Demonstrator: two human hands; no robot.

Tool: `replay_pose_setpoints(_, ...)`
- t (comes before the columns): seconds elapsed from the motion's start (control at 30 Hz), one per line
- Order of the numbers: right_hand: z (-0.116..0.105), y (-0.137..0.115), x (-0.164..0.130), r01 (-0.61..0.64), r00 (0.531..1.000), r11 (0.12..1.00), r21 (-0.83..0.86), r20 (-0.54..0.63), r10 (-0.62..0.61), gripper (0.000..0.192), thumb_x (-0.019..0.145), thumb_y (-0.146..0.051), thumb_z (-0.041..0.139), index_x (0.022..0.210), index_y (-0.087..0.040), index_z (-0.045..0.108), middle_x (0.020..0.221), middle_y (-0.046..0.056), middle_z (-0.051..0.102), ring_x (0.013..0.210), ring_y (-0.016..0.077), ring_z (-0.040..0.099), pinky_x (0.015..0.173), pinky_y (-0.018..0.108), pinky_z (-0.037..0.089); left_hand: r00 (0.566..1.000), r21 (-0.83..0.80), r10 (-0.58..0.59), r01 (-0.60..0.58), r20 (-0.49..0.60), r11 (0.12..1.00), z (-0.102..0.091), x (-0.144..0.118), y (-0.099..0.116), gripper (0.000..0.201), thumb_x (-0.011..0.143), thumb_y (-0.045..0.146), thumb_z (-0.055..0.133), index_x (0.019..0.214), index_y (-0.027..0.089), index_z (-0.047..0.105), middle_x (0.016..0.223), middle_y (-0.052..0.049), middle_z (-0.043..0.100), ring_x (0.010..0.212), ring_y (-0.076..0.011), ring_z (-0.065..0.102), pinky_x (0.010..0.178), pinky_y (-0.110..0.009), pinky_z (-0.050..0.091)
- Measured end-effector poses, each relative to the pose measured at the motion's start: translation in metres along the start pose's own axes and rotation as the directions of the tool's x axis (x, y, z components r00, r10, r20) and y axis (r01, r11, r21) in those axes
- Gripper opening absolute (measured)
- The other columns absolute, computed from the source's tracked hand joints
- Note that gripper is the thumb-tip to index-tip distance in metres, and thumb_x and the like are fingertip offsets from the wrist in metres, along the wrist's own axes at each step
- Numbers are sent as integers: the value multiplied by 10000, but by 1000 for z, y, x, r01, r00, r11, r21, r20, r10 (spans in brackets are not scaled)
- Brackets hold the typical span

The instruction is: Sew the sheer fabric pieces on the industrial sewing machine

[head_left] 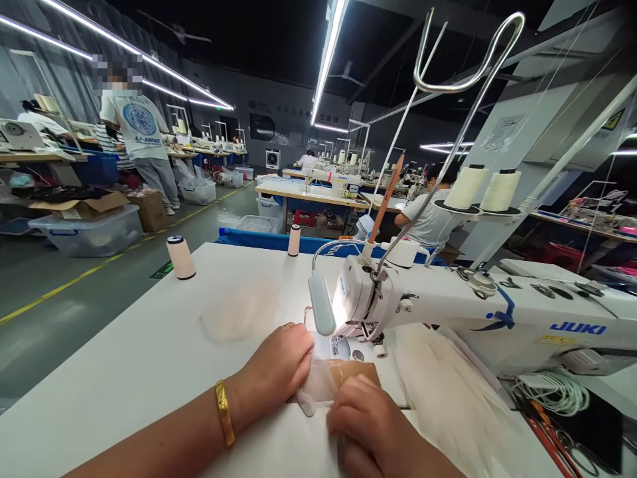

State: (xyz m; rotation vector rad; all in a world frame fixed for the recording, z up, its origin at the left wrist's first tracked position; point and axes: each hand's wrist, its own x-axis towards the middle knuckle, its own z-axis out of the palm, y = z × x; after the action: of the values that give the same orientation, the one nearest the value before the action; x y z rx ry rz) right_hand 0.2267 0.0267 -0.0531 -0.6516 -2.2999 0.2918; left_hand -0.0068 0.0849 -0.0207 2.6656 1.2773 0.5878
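Thin, sheer pale fabric [318, 385] lies in front of the needle area of a white sewing machine [438, 299]. My left hand [283, 362], with a gold bangle on its wrist, is closed on the left edge of this fabric. At the right edge, my right hand [368, 425] has its fingers curled against the fabric; its fingertips are partly hidden. A brown patch [354, 373] shows just beyond my right knuckles. More sheer pale pieces [442, 392] are piled right of the needle, and another pale piece [239, 309] rests on the white tabletop [124, 392] at left.
Two thread spools [181, 257] [294, 240] stand along the table's far side. A lamp [322, 305] hangs beside the machine head. Scissors [547, 438], a coil of pale cord [555, 392] and a dark flat object [597, 425] lie at right. Other people work at machines beyond.
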Motion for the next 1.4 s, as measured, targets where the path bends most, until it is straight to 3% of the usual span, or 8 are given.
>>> replay_pose_setpoints(0.07, -6, -3, 2, -213, 975, 976, 48, -46, 215, 58, 1009, -267, 523, 1017, -268, 581, 910, 16, 642, 819, 214, 612, 721, 352, 494, 991, -53, 84, -90, -99, 995, 3, -2, 3, 211, 957, 115, 449, 778, 224, 428, 820, -21, 602, 731, -204, 535, 642, -314, 411)
replay_pose_setpoints(0.13, -9, -3, 3, -398, 913, 915, 64, -70, 402, 169, 1035, -365, 595, 1178, -274, 596, 1074, 50, 658, 963, 245, 636, 802, 368, 531, 970, -85, 152, -171, -188, 982, 6, -4, 7, 174, 936, 91, 439, 827, 227, 452, 808, -10, 605, 717, -199, 516, 639, -307, 414)
replay_pose_setpoints(0.23, -7, 3, 5, -500, 859, 862, 82, -81, 506, 149, 1055, -352, 591, 1182, -279, 620, 1101, 53, 675, 1005, 249, 643, 829, 356, 536, 944, -106, 204, -238, -261, 965, 10, -5, 11, 174, 927, 69, 435, 866, 229, 466, 811, 3, 614, 711, -191, 505, 680, -317, 449)
replay_pose_setpoints(0.27, -5, 5, 5, -500, 860, 862, 83, -73, 506, 94, 1070, -318, 552, 1100, -276, 630, 1037, 40, 679, 965, 238, 642, 815, 346, 528, 937, -110, 210, -249, -280, 962, 11, -6, 12, 178, 933, 68, 433, 868, 230, 467, 816, 3, 615, 718, -191, 509, 692, -322, 457)
replay_pose_setpoints(0.37, -1, 8, 7, -461, 881, 885, 58, -84, 465, 212, 1091, -258, 476, 909, -259, 583, 889, 10, 651, 854, 212, 612, 772, 323, 497, 918, -122, 220, -273, -330, 954, 18, -6, 13, 201, 951, 61, 425, 953, 231, 533, 904, -17, 650, 790, -206, 543, 715, -334, 480)
replay_pose_setpoints(0.57, 0, 7, 8, -434, 893, 901, 3, -134, 430, 293, 1092, -261, 452, 800, -247, 441, 795, -11, 567, 761, 187, 555, 691, 287, 460, 844, 7, 281, -312, -457, 950, 18, -6, 15, 331, 1009, 116, 490, 1265, 261, 641, 1134, -82, 687, 976, -247, 618, 824, -391, 569)
replay_pose_setpoints(0.87, 1, 7, 10, -417, 900, 909, -2, -140, 413, 334, 1110, -279, 414, 778, -241, 407, 763, -16, 541, 730, 175, 522, 676, 283, 432, 769, 124, 340, -327, -541, 937, 14, -2, 19, 246, 1037, 142, 534, 1162, 238, 724, 1114, -94, 733, 915, -224, 630, 854, -369, 550)
replay_pose_setpoints(1.4, 3, 9, 10, -435, 894, 900, 37, -107, 436, 368, 1116, -310, 382, 756, -237, 359, 741, -19, 508, 721, 178, 491, 687, 298, 402, 754, 146, 361, -339, -548, 929, 11, -1, 20, 232, 1024, 96, 544, 1084, 229, 724, 1105, -89, 740, 917, -220, 645, 896, -366, 495)
